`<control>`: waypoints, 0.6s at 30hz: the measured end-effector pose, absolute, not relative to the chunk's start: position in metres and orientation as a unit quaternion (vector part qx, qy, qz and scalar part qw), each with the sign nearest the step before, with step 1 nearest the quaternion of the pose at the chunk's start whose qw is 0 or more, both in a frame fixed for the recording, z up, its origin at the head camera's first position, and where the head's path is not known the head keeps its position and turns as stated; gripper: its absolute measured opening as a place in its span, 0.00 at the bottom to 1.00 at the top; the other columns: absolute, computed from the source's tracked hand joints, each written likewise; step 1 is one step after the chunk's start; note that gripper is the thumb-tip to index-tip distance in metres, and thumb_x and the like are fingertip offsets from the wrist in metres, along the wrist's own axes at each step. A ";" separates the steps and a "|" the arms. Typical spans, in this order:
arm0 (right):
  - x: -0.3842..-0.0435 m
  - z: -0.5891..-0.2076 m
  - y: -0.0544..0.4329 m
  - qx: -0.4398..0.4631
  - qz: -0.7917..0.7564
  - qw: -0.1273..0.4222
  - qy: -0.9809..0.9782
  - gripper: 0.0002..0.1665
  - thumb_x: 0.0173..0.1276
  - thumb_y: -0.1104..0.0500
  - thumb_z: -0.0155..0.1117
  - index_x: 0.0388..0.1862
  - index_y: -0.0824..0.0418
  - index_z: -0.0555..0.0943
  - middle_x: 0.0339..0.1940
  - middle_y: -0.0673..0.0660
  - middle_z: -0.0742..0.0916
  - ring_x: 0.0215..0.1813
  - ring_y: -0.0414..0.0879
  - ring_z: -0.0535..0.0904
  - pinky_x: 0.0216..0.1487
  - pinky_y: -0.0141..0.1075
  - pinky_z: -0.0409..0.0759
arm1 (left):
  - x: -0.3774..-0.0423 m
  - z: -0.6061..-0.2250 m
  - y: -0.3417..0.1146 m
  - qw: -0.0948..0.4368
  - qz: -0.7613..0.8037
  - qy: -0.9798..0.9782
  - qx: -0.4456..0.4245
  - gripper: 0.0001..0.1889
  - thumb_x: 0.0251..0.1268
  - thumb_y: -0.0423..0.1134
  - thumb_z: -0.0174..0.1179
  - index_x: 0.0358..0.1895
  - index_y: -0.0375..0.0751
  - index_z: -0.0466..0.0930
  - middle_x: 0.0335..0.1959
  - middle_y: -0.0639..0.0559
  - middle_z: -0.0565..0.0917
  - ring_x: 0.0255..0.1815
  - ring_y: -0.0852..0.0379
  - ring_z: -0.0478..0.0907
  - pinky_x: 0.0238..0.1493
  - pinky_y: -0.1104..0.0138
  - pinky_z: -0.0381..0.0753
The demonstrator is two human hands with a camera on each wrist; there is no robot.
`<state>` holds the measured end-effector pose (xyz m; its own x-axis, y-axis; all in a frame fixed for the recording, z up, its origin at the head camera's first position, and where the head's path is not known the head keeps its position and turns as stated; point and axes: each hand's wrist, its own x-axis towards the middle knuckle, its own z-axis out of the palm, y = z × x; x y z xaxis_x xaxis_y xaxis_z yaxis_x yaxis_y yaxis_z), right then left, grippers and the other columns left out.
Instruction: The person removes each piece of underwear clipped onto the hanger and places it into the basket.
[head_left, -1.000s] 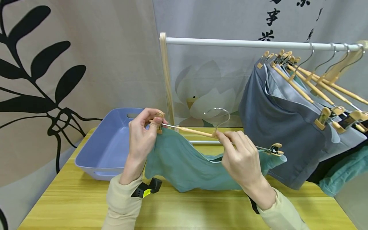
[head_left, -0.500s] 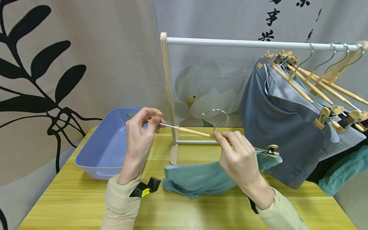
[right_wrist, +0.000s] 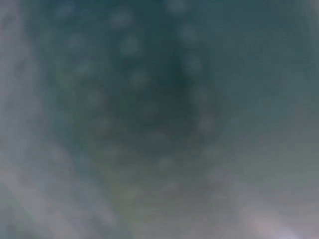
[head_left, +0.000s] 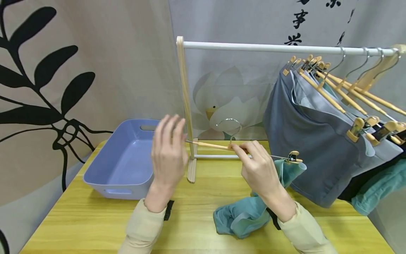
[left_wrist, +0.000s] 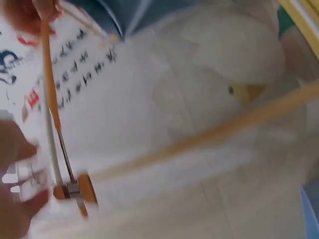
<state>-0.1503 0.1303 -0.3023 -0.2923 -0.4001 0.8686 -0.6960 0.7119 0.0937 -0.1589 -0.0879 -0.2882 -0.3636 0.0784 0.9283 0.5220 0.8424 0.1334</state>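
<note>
My right hand [head_left: 260, 167] pinches a wooden clip hanger [head_left: 212, 145] at its middle, near the metal hook. A green garment [head_left: 242, 217] hangs from the hanger's right clip [head_left: 294, 157], its lower part bunched over the table. My left hand [head_left: 169, 151] is raised at the hanger's other end, fingers extended and slightly blurred. In the left wrist view its fingertips lie close beside the left clip [left_wrist: 75, 193], which has no cloth in it. Blurred green cloth fills much of the right wrist view.
A blue plastic basket [head_left: 125, 185] stands on the wooden table [head_left: 190, 218] at the left. Behind the hands is a rack with a white rail [head_left: 253, 46]. Several hangers with shorts, the front one grey-blue [head_left: 304, 141], hang at its right end.
The garment's left end has come out of the left clip and dropped, now bunched to the right. My left hand has let go of that clip and turned. The hanger has shifted slightly left.
</note>
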 end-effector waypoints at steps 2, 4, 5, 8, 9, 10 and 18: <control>-0.151 -0.303 0.130 0.350 0.152 0.480 -0.790 0.23 0.53 0.81 0.49 0.41 0.66 0.83 0.32 0.60 0.81 0.31 0.51 0.73 0.31 0.38 0.73 | -0.159 -0.294 -0.079 0.557 -0.142 -0.777 -0.256 0.12 0.64 0.34 0.58 0.49 0.33 0.80 0.47 0.41 0.84 0.54 0.44 0.79 0.59 0.58 0.77; -0.152 -0.304 0.128 0.352 0.150 0.480 -0.789 0.21 0.53 0.80 0.51 0.41 0.66 0.83 0.32 0.60 0.81 0.32 0.51 0.74 0.31 0.38 0.74 | -0.158 -0.298 -0.072 0.542 -0.106 -0.774 -0.310 0.11 0.63 0.38 0.60 0.46 0.37 0.82 0.42 0.46 0.86 0.47 0.49 0.81 0.54 0.62 0.79; -0.152 -0.304 0.127 0.353 0.147 0.481 -0.789 0.20 0.53 0.80 0.52 0.40 0.66 0.83 0.32 0.60 0.81 0.32 0.51 0.75 0.32 0.38 0.75 | -0.158 -0.300 -0.069 0.529 -0.101 -0.778 -0.323 0.11 0.62 0.39 0.61 0.44 0.39 0.83 0.39 0.48 0.86 0.44 0.51 0.81 0.51 0.63 0.79; -0.151 -0.303 0.126 0.353 0.134 0.480 -0.792 0.17 0.55 0.78 0.54 0.39 0.66 0.83 0.31 0.59 0.82 0.32 0.51 0.76 0.32 0.38 0.76 | -0.156 -0.305 -0.063 0.506 -0.114 -0.792 -0.321 0.07 0.59 0.38 0.63 0.39 0.43 0.85 0.33 0.52 0.85 0.35 0.53 0.78 0.40 0.65 0.77; -0.150 -0.302 0.125 0.352 0.125 0.480 -0.793 0.16 0.56 0.77 0.55 0.39 0.66 0.84 0.31 0.59 0.82 0.33 0.51 0.77 0.32 0.39 0.76 | -0.156 -0.305 -0.062 0.501 -0.125 -0.796 -0.317 0.06 0.58 0.37 0.64 0.37 0.43 0.86 0.32 0.52 0.84 0.33 0.53 0.77 0.38 0.65 0.75; -0.149 -0.302 0.126 0.352 0.115 0.480 -0.795 0.14 0.59 0.76 0.56 0.39 0.65 0.84 0.32 0.58 0.83 0.33 0.52 0.77 0.32 0.39 0.76 | -0.156 -0.306 -0.061 0.497 -0.140 -0.797 -0.314 0.04 0.57 0.35 0.64 0.36 0.44 0.86 0.31 0.53 0.84 0.32 0.53 0.75 0.36 0.65 0.73; -0.130 -0.285 0.155 0.306 0.076 0.476 -0.821 0.24 0.76 0.48 0.44 0.48 0.62 0.83 0.40 0.61 0.83 0.45 0.59 0.76 0.40 0.50 0.72 | -0.158 -0.312 -0.066 0.482 -0.201 -0.800 -0.296 0.08 0.52 0.26 0.63 0.32 0.43 0.85 0.29 0.54 0.83 0.32 0.52 0.75 0.34 0.64 0.68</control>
